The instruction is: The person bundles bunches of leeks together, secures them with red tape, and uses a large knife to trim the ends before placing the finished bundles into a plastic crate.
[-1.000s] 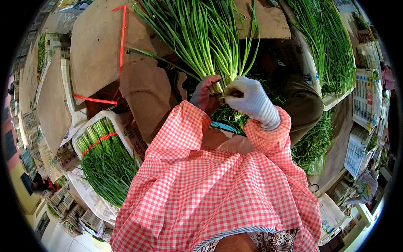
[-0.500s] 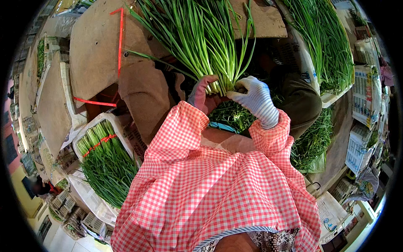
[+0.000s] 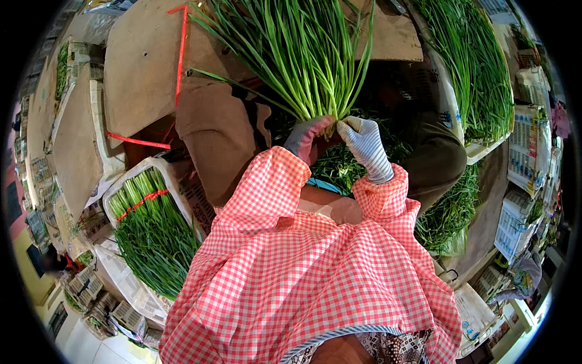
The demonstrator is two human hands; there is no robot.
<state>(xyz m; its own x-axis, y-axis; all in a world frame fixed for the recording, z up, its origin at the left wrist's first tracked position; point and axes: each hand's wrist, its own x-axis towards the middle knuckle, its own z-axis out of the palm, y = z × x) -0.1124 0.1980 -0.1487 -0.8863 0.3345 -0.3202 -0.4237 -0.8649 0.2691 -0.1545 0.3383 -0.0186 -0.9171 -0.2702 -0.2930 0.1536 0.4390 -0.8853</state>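
Note:
A loose bunch of garlic chives (image 3: 303, 73), long green leaves fanning away from me, has its pale stem ends gathered at the middle. My left hand (image 3: 308, 138), in a pink and grey glove, is closed round those ends from the left. On the right of the bunch, my right hand (image 3: 367, 145) wears a white and blue striped glove. Its thumb and finger are pinched together against the stem bases; what they grip is too small to make out. Beneath both hands lies a heap of loose green trimmings (image 3: 339, 165).
At left, a white crate (image 3: 109, 200) holds chives tied with a red band (image 3: 142, 203). Another crate (image 3: 476, 151) at far right is full of loose chives (image 3: 464, 79). Brown boards (image 3: 142, 67) carry red strips (image 3: 182, 57). More trimmings (image 3: 451, 209) lie beside my right knee.
My left hand has wrapped further round the stem ends, and the bunch looks tighter at its base. My right hand has turned more upright, its fingers drawn into a pinch. The view has shifted slightly.

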